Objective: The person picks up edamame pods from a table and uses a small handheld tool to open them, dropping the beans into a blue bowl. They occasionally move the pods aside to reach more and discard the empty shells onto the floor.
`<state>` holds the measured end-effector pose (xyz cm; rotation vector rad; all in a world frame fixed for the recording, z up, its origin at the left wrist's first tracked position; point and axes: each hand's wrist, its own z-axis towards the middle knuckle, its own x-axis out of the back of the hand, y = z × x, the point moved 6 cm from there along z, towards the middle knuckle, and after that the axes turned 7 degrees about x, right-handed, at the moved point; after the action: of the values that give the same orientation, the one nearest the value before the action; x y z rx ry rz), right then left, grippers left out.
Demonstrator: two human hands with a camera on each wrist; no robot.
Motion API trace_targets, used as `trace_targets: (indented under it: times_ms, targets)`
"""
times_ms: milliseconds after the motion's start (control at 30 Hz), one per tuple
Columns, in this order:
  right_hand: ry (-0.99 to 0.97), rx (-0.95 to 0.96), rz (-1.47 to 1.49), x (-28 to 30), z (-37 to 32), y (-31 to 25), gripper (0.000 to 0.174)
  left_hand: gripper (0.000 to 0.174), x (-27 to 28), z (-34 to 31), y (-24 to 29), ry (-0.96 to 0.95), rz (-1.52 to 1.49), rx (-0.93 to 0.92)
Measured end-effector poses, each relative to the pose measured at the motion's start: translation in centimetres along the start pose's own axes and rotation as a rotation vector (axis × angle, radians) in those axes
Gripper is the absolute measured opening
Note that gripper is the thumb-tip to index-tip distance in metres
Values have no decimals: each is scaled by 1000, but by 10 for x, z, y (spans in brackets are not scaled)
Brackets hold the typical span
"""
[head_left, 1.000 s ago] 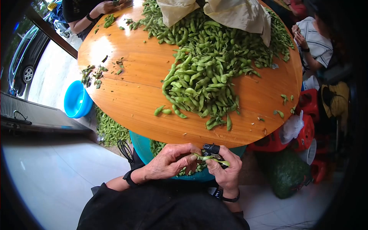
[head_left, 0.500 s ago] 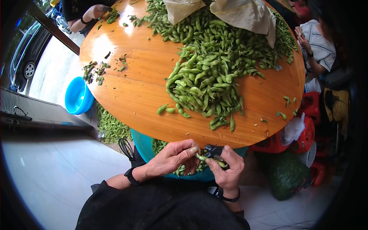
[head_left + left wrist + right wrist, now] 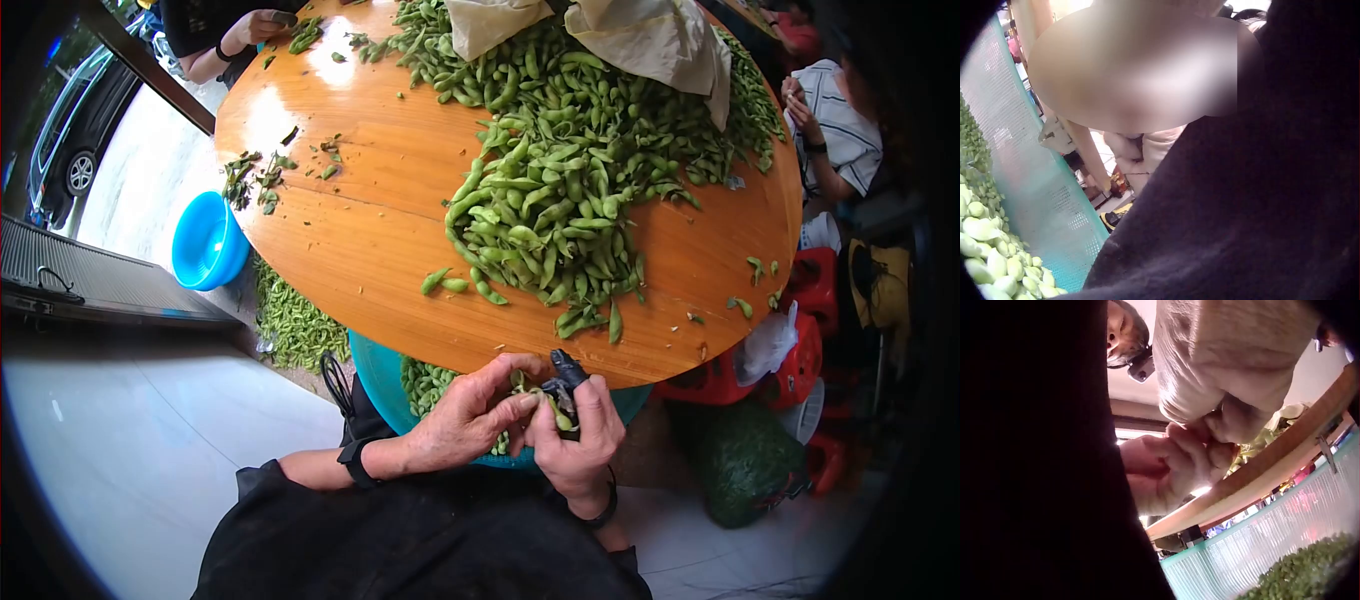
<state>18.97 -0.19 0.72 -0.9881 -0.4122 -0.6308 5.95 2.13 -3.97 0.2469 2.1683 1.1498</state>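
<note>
In the head view both hands meet just off the table's near edge, above a teal basket (image 3: 375, 390) of shelled green beans (image 3: 424, 382). The left hand (image 3: 465, 420) pinches one end of a green pod (image 3: 565, 418) between thumb and fingers. Fingers of the right hand (image 3: 580, 440) grip the same pod; a black wrapping covers one of its fingertips. In the right wrist view the right hand (image 3: 1229, 369) and left hand (image 3: 1169, 469) touch, the pod hidden. A blurred patch covers much of the left wrist view, beside the beans (image 3: 1007, 262) in the basket.
A large heap of pods (image 3: 560, 200) lies on the round wooden table (image 3: 370, 250), partly under a pale cloth (image 3: 650, 45). Leaf scraps lie at its left. A blue basin (image 3: 208, 242) stands left; red stools (image 3: 795, 355) and a green sack (image 3: 735, 465) stand right. Two people sit across.
Both hands have drawn closer together around the pod, and the right hand has turned, its black-wrapped finger now pointing up. The head view has shifted slightly.
</note>
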Motion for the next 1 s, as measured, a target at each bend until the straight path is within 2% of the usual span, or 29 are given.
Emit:
trace_targets:
  times_ms: [67,133,167,233,267,300,367,400,467,500,567,633,733,800,833,900,967,1000]
  targets:
    - [45,-146,140,5,1,10,37,33,0,0,2,-8,-49,-18]
    - [30,-385,285,18,-6,25,37,41,0,-3,7,-64,57,-40]
    - [5,-477,342,29,-8,33,37,36,4,-6,10,-71,185,-13]
    - [-198,-180,223,70,-1,38,37,23,5,-11,30,-125,626,-142]
    - [-340,-102,145,96,-11,50,38,13,9,-15,41,-58,697,-310]
    - [-480,-24,64,116,-22,55,40,18,17,-19,52,35,730,-377]
    - [-595,-421,-17,137,-32,67,36,26,31,-22,78,336,1018,-528]
    - [-536,-568,-150,147,-33,70,38,26,35,-17,85,342,1020,-533]
    - [-489,-524,-146,146,-31,67,37,39,41,-7,95,570,1462,-627]
    - [-445,-487,-142,144,-27,65,36,39,42,-2,93,575,1463,-632]
    - [-456,-408,-51,125,-21,62,31,44,39,8,87,599,1650,-704]
    - [-467,-330,-2,101,-9,56,27,39,36,9,84,609,1683,-704]
    - [-356,-244,127,63,5,47,21,35,33,7,88,615,1622,-724]
    - [-286,-238,224,39,17,35,19,34,28,1,93,608,1424,-863]
    - [-273,-244,274,28,22,28,17,34,24,1,92,600,1425,-866]
    - [-260,-310,341,7,23,27,17,30,18,0,92,554,1284,-904]
    - [-172,-466,520,-10,18,31,20,29,10,-3,90,525,1202,-887]
    - [-164,-500,569,-15,17,30,21,28,11,-1,86,452,1045,-777]
